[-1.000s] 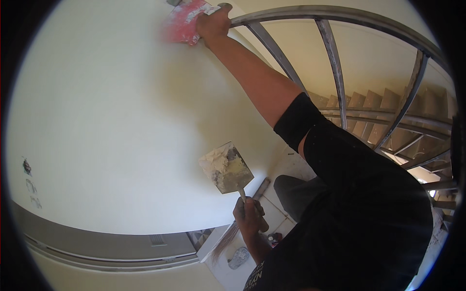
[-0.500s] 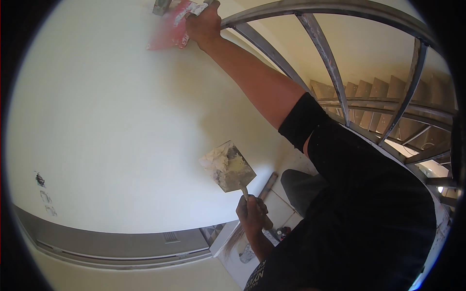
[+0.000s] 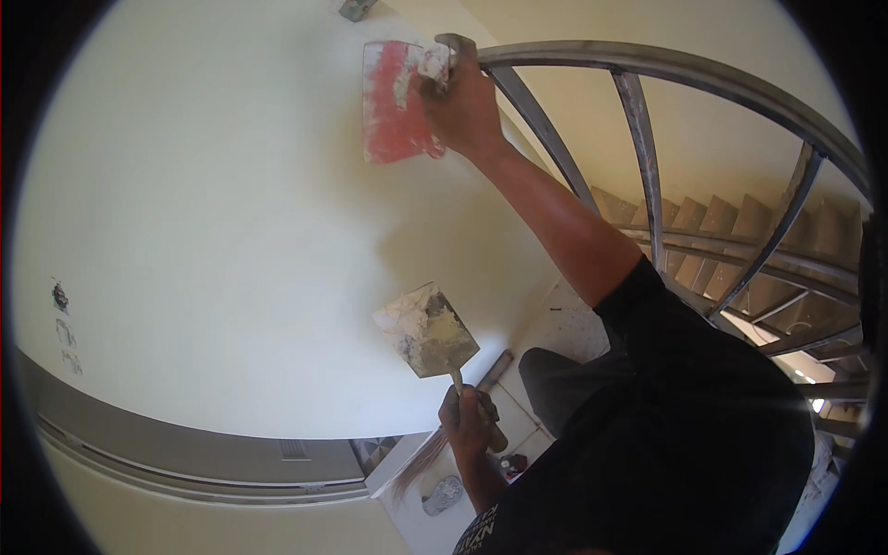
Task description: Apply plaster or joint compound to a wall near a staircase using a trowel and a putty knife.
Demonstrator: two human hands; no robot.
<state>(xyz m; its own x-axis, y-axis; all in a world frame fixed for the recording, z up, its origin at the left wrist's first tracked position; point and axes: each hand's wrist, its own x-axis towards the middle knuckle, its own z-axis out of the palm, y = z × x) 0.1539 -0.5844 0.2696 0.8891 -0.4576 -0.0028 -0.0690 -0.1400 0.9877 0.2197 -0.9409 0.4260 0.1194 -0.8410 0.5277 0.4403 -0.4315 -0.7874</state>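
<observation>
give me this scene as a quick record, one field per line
left hand: closed round the handle of a square-bladed tool, its blade caked with pale paste
right hand: holding a red spreader, white-smeared, at the wall; contact unclear
wall: pale, dark hole at far left
right side: curved metal railing, stairs beyond

Looks down from the person's head through a fisheye lens. Faces the smooth off-white wall (image 3: 213, 231) past the bare left hand (image 3: 469, 418), nearer, and the bare outstretched right hand (image 3: 462, 106), farther off. Takes in, close up, the black cloth shirt (image 3: 684, 425) right of the left hand. Opens, right of the right hand, onto a curved grey metal railing (image 3: 610, 55) and distant brown stairs (image 3: 717, 222).
</observation>
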